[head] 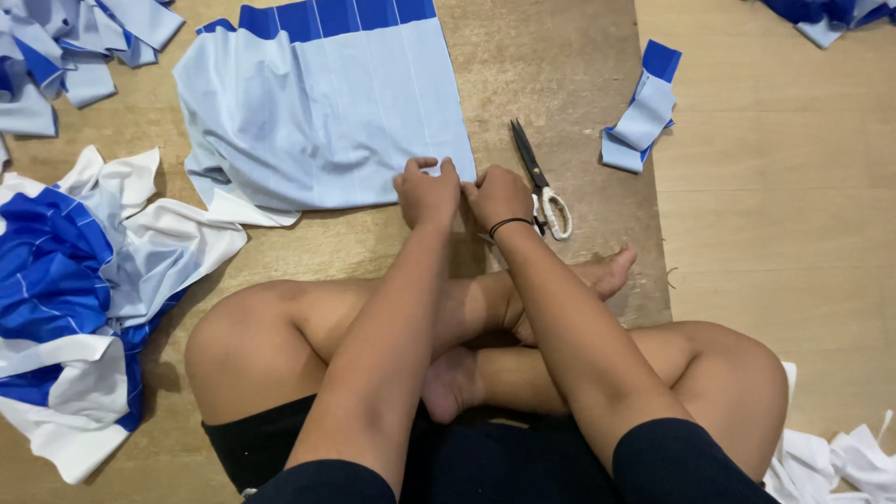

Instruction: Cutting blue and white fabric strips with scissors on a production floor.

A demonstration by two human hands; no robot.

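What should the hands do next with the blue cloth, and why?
Probably pull apart to tear a strip. Both hands, left hand and right hand, pinch the light blue cloth at its near corner, and the scissors lie unused beside them.

Single head-worn view, looking steeply down

The camera sits above the seated person's crossed legs, facing forward and down onto the wooden floor; it is close, with forearms filling the lower frame and cloth cut off at the edges
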